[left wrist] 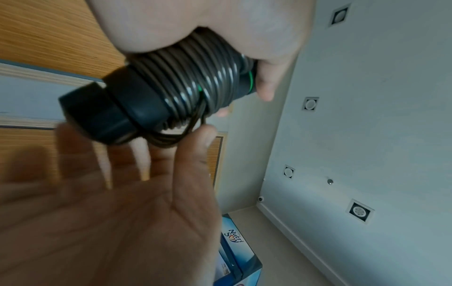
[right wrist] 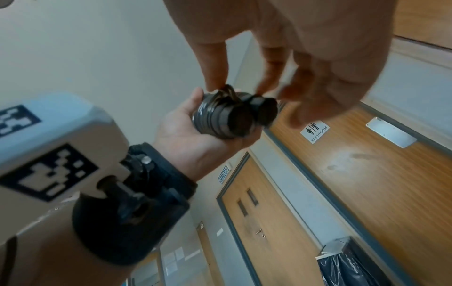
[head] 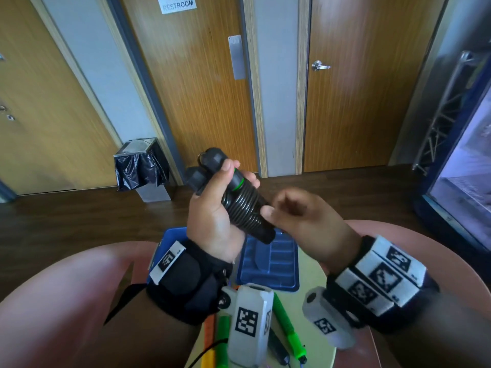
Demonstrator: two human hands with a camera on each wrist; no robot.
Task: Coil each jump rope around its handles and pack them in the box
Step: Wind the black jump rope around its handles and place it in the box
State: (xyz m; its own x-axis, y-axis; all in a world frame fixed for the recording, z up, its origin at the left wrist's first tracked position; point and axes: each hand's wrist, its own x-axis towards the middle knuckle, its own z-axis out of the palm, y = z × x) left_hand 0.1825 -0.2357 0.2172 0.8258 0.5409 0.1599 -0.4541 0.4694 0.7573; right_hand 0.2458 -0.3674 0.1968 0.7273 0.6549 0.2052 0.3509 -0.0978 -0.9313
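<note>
1. A person's left hand [head: 212, 216] clenches a black jump rope [head: 240, 205], its cord wound in tight turns around two handles held side by side, raised over a blue box [head: 276, 264] on the small table [head: 316, 264] below.
2. The right hand [head: 300, 216] sits at the bundle's lower end, fingertips [right wrist: 215, 81] on a loose loop of cord [left wrist: 176, 135] — whether they pinch it or only touch it, I cannot tell.
3. That last loop looks untucked; if the fingers let go before it is secured, the springy cord could unwind turn by turn.
4. The two handles could also slip apart if the left hand's squeeze eases — slackening the whole coil.
5. Green jump ropes [head: 288, 325] lie uncoiled on the table, near the person.
</note>
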